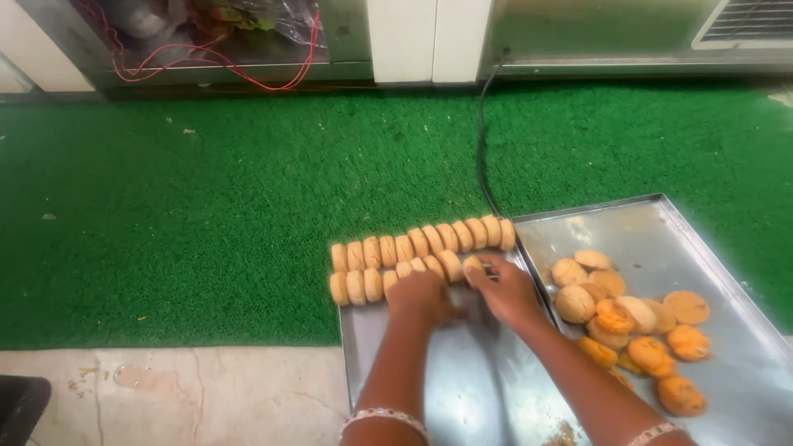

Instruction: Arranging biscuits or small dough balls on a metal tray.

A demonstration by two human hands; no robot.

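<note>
Both hands (462, 293) hide front-row biscuits (392, 279)

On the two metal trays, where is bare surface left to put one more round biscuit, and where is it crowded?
Free: the near part of the left steel tray, below the two rows of standing pale round biscuits; also the far part of the right steel tray. Crowded: the left tray's far edge, where left hand and right hand work, and the loose orange biscuit heap.
</note>
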